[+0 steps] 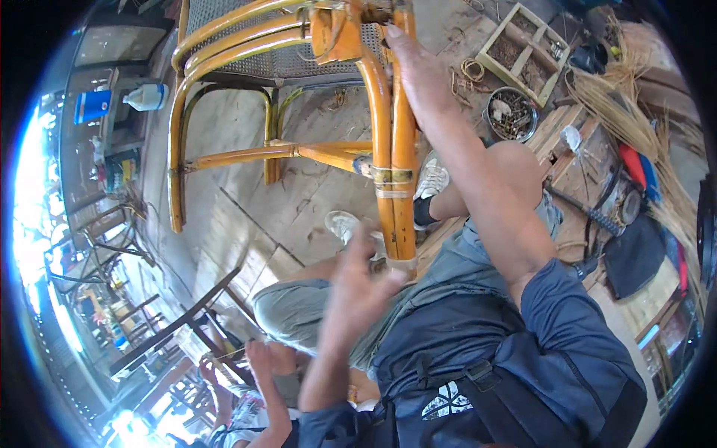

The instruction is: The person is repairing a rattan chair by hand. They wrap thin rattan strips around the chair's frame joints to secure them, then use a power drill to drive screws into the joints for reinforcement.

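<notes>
A yellow-brown rattan chair [386,149] with woven cane panels is in front of me. Its paired poles are bound with light strips, and their near end reaches down between my knees. My right hand [409,60] is at the upper part of these poles, beside a wrapped joint [334,36] with a loose strip hanging from it. Its fingers close round the frame and are partly hidden. Blurred by motion, my left hand [357,280] is near the pole's lower end, with thumb and fingers apart. Whether it touches the pole I cannot tell.
On the right are a wooden divided tray [515,86], a metal bowl of small pieces [510,113] and bundled fibre strands [635,97]. A bottle [146,97] and a blue container [92,107] stand far left. Another person's hands [258,362] hold a thin strand at lower left.
</notes>
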`<state>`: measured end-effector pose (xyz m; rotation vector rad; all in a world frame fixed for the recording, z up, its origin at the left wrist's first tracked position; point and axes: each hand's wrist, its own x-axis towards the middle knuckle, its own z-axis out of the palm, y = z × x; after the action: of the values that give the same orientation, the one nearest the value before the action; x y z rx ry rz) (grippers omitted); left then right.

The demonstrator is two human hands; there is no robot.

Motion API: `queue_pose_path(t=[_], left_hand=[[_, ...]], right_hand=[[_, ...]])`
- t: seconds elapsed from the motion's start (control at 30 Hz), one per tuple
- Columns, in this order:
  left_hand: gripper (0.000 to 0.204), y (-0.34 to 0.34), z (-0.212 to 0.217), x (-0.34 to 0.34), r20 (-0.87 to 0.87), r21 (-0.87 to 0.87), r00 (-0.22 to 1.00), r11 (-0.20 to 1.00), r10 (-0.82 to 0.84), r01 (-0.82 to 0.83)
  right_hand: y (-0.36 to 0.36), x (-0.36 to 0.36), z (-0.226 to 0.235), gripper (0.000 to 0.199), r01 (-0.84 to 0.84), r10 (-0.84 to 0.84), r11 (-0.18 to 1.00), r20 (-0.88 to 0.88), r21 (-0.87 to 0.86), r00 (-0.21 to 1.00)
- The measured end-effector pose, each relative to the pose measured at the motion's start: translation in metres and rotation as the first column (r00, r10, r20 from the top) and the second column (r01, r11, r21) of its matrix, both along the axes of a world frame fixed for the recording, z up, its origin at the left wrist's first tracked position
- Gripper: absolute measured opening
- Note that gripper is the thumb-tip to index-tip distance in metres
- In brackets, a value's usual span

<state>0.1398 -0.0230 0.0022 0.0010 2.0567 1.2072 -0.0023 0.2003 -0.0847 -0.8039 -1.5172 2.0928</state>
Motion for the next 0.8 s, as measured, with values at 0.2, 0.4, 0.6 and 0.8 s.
queue_pose_path(t=[0.2,0.4,0.6,0.8], left_hand=[[0.097,0.03,-0.024,0.042,-0.29,-0.585,0.914,0.809,-0.282,0.064],[0.088,-0.026,-0.035,0.043,-0.397,-0.638,0.852,0.77,-0.341,0.011],[0.084,-0.053,-0.038,0.044,-0.404,-0.629,0.858,0.777,-0.317,-0.009],[0.082,-0.051,-0.045,0.052,-0.413,-0.612,0.853,0.791,-0.319,-0.002]], right_hand=[[-0.013,0.019,-0.003,0.056,0.011,-0.011,1.0,-0.088,0.003,0.996],[-0.059,0.038,0.002,0.048,0.04,-0.038,0.983,0.013,-0.179,0.999],[-0.079,0.04,-0.002,0.049,-0.035,0.036,0.985,0.005,-0.169,0.999],[-0.068,0.052,-0.015,0.046,-0.177,0.171,0.979,-0.058,-0.103,0.984]])
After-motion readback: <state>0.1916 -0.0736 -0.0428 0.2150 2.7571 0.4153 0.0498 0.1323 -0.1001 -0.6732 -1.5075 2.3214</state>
